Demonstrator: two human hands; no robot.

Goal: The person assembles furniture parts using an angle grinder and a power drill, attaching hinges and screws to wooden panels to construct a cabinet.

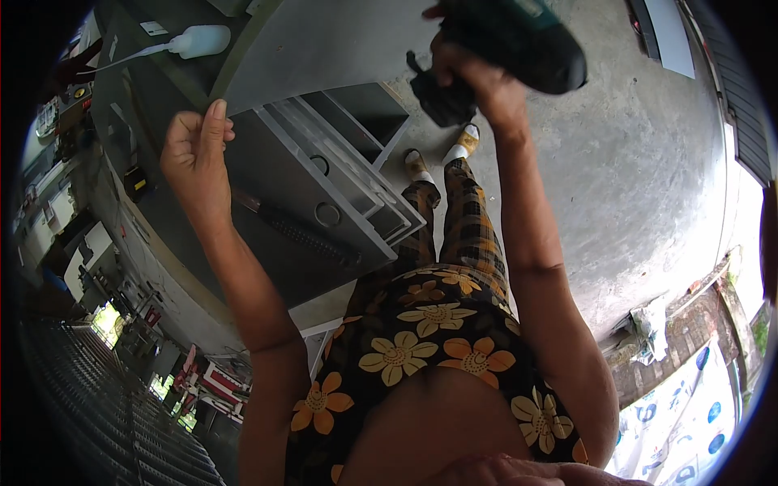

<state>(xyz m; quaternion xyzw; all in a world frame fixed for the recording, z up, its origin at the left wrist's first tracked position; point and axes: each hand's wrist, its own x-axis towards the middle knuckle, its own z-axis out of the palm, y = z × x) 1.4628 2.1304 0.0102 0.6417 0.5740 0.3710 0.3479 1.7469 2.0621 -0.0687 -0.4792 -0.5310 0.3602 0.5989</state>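
Observation:
My right hand (485, 81) is wrapped round the handle of a dark green cordless drill (515, 44), held up over the floor with its rounded rear end to the right. The front of the drill is cut off at the top edge. My left hand (197, 154) is closed, thumb pressed to the curled fingers, at the corner of a grey panel (284, 53). Anything pinched there is too small to make out. Below it lies a tool with a long, dark, dotted handle (304, 235) on a dark grey board (275, 263). A white squeeze bottle (200, 41) with a thin spout lies above my left hand.
Grey frames (356, 178) and an open compartment (369, 121) lie beside my legs. A metal ring (327, 215) rests on the dark board. A yellow and black tape measure (136, 182) is at the left. Concrete floor (624, 178) stretches to the right.

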